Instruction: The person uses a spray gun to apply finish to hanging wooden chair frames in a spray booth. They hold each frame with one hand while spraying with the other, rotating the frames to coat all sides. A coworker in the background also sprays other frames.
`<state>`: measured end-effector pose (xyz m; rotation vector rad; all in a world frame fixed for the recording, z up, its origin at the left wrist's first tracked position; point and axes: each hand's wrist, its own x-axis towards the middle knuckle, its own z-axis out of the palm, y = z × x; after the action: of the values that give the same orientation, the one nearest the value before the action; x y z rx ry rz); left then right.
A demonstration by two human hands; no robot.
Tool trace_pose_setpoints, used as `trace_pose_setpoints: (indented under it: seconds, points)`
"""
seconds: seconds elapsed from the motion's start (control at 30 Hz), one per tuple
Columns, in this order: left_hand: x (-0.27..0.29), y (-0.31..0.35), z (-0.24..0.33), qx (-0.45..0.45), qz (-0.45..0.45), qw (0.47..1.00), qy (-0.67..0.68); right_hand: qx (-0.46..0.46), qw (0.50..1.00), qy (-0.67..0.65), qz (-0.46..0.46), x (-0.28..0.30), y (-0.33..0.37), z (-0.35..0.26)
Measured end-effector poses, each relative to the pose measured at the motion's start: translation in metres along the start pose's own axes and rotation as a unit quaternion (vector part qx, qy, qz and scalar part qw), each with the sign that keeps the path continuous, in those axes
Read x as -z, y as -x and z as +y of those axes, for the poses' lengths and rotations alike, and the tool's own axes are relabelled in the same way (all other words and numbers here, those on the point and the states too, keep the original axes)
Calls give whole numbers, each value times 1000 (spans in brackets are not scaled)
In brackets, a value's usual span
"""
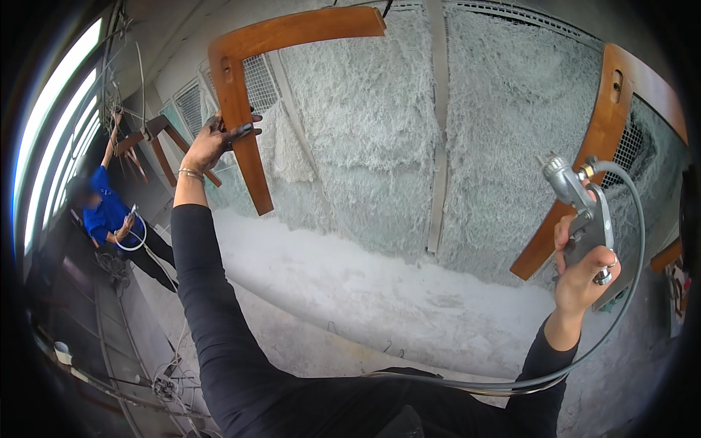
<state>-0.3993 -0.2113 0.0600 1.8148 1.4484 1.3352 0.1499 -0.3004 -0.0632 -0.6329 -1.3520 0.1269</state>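
Observation:
With its darkened fingers closed around the upright leg of a brown L-shaped wooden furniture frame [241, 124], my left hand [209, 146] is raised at the upper left. A slotted hole shows near that frame's corner. At the right, my right hand [584, 281] grips a metal spray gun [590, 223] by its handle, its nozzle end pointing up and left. A grey hose [634, 197] runs from the gun down past my arm. Behind the gun is a second brown wooden frame [595, 139], also with a slotted hole; the hand partly covers its lower part.
Shaggy whitish filter panels [358, 117] cover the wall ahead, above a floor strip coated in white powder [350, 270]. At the left a co-worker in a blue shirt [109, 204] holds a spray gun beside a hanging wooden frame [153, 135]. Tangled hoses [171, 387] lie lower left.

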Motion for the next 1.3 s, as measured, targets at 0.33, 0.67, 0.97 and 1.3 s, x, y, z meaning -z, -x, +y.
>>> trace_pose_setpoints:
  seconds: [0.33,0.67,0.97,1.3]
  points:
    - [-2,6,-3,-8,18,999,30,124,966,-200,-108,-29,14,-21]
    - [-13,13,-51,-20,125,977,172,-59,996,-47,-43,-7,37,-30]
    - [-31,24,-29,-3,110,989,94,-6,952,-153,-265,-30,50,-6]
    - [-70,56,18,16,142,982,124,7,913,-217,-346,7,58,-24]
